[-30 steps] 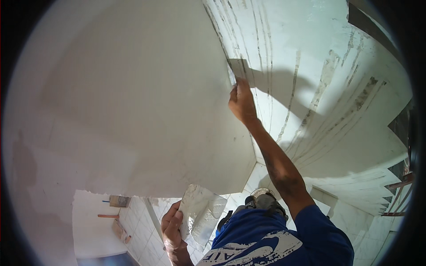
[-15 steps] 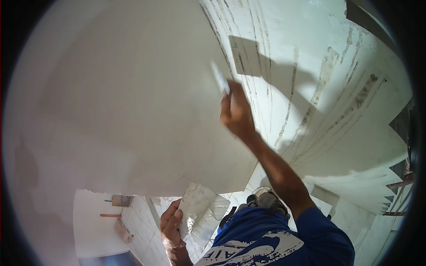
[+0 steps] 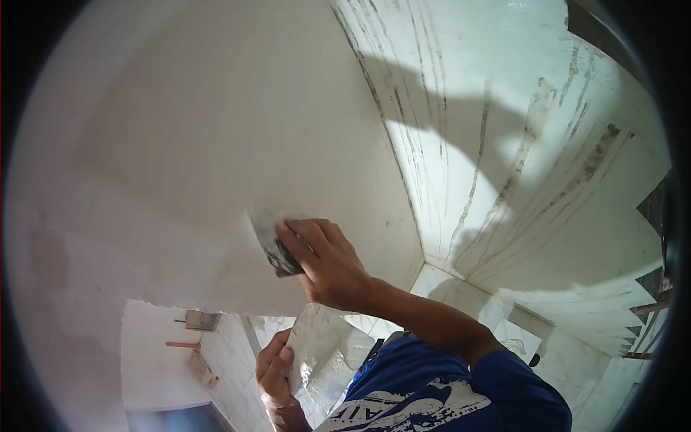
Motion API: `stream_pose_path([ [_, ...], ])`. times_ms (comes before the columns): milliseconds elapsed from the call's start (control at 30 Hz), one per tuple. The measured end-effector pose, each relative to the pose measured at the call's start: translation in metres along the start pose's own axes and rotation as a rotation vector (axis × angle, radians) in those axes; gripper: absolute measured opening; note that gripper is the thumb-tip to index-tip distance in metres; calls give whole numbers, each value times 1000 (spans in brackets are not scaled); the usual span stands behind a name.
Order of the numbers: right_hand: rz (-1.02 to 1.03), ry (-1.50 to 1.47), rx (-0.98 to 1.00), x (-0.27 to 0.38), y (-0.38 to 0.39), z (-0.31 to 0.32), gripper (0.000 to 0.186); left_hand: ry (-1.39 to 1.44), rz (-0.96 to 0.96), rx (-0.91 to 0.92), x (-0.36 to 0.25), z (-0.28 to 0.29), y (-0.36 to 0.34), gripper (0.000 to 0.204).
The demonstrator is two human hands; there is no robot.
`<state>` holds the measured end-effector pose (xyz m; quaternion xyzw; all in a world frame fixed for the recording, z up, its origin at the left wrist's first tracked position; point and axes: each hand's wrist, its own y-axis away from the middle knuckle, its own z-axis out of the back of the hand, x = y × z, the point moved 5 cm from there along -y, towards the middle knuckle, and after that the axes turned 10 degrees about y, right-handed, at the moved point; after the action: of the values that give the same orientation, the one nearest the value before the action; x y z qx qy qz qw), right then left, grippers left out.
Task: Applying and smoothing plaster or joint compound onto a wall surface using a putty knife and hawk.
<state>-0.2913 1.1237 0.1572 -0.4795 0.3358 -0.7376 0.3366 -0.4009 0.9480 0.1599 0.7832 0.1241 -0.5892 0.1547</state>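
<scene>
- Head view: my right grip (image 3: 327, 263) is closed around a dark, smeared scraper (image 3: 282, 253), thumb and fingers pressed along it.
- That scraper is over the lower part of the plain wall (image 3: 216, 137); it looks to be against the surface, but its far edge is blurred, so I can't swear to contact.
- My left grip (image 3: 275, 371) clasps the near side of a flat plate (image 3: 324, 342), tilted, with wet, pale paste spread across it.
- I have this plate just below my right wrist, in front of my blue shirt (image 3: 439, 374) with its white print.
- To the right of the corner stands the streaked wall (image 3: 533, 180), marked with long dark lines, and my arm's shadow (image 3: 486, 119) falls across it.
- Below the plain wall's ragged lower edge lie the white floor tiles (image 3: 234, 356).
- Lower left, a thin orange-red strip (image 3: 183, 344) sits near a brownish block (image 3: 201, 320).
</scene>
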Motion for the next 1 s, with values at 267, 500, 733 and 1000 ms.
stream_pose_path([
  [267, -70, 247, -472, -142, -86, 80, 20, 10, -39, 18, 2, -3, 14, 51],
  [500, -174, 312, -404, -174, -129, 55, 40, 36, -26, -26, 5, 5, 19, 52],
  [733, -36, 289, -151, -29, -50, -6, 71, -42, -19, -60, 1, -4, 22, 53],
  [1000, 59, 29, -285, -67, -41, 42, 49, 58, -71, -48, 20, -20, 49, 52],
])
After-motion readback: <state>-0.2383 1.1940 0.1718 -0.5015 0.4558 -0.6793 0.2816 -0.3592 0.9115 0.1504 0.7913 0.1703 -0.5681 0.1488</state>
